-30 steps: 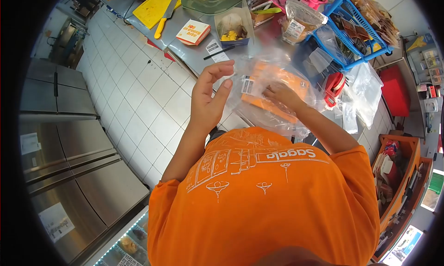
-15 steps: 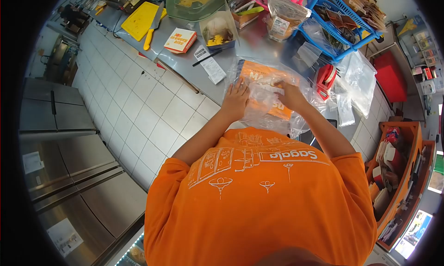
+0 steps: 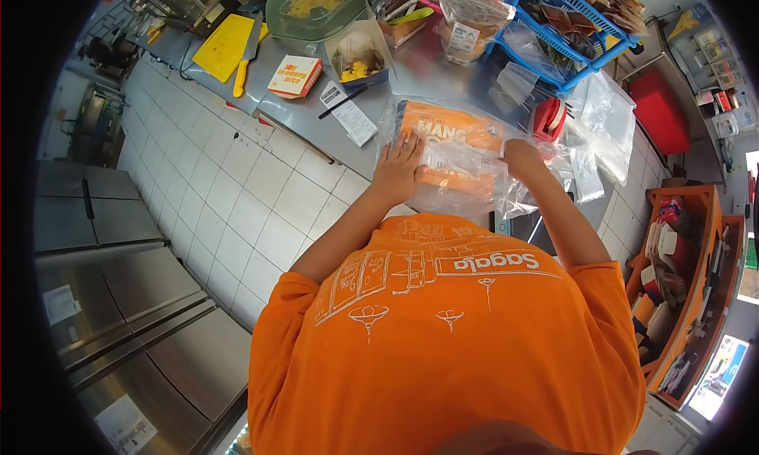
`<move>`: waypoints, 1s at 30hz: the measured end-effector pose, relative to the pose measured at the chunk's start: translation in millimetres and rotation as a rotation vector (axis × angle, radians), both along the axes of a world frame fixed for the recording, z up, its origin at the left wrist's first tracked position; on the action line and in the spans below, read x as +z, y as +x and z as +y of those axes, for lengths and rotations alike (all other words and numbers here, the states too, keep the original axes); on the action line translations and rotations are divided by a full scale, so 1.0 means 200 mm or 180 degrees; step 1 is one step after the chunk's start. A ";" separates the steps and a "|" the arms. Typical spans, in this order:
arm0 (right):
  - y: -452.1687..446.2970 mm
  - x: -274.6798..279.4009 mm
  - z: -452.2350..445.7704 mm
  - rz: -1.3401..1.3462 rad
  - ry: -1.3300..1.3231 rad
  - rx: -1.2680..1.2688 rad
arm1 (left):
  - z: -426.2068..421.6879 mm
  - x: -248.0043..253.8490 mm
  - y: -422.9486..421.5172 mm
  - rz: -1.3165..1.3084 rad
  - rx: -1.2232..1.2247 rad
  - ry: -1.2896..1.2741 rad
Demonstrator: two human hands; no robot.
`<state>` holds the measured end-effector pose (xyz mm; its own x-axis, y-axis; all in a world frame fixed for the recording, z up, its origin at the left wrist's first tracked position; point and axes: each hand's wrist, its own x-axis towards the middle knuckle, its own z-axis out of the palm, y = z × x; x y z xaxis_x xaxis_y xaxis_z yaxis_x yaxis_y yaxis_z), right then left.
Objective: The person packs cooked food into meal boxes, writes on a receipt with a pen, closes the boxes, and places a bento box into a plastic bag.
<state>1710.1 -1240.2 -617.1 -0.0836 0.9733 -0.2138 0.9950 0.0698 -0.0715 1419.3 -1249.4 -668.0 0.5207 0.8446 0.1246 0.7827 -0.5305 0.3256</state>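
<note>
An orange packet with white lettering (image 3: 455,129) lies on the metal counter, covered by a clear plastic bag (image 3: 466,196). My left hand (image 3: 399,169) rests flat on the left side of the bag, its fingers stretched out over the packet's edge. At the right side, my right hand (image 3: 522,159) is closed with curled fingers on the bag's plastic. The fingertips there are partly hidden, but film bunches around them. Just beyond my right hand sits a red tape dispenser (image 3: 548,119).
Left along the counter (image 3: 292,127) are a receipt (image 3: 352,121) with a pen, a small box (image 3: 294,76), and a knife (image 3: 247,56) on a yellow cutting board (image 3: 225,48). A blue basket (image 3: 563,48) stands at the back right, near loose clear bags (image 3: 605,123).
My right hand has moved right, from the packet's middle to the bag's right side. My left hand stays pressed on the left side. The view has shifted slightly.
</note>
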 end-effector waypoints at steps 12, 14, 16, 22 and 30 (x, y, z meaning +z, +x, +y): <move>-0.29 1.17 -0.44 -0.1007 -0.0752 0.1626 | 0.02 -0.02 -0.01 0.0044 -0.0167 -0.0095; -0.29 1.28 -0.48 -0.1009 -0.0358 0.1656 | 0.01 -0.04 -0.01 0.0033 -0.0140 -0.0012; -0.31 1.38 -0.48 -0.1062 -0.0365 0.1377 | 0.01 -0.05 -0.01 0.0013 -0.0120 0.0069; -0.32 1.27 -0.28 -0.0396 -0.0531 0.0895 | 0.02 -0.05 0.00 -0.0080 -0.0097 0.0161; -0.45 0.76 -0.04 0.0843 -0.1838 -0.0243 | -0.01 -0.04 -0.01 -0.0228 -0.0010 0.0172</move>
<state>1619.7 -1248.0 -466.1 -0.1405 0.7129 -0.6871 0.9391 -0.1238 -0.3205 1416.6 -1251.4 -676.7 0.5114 0.8340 0.2070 0.7567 -0.5513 0.3515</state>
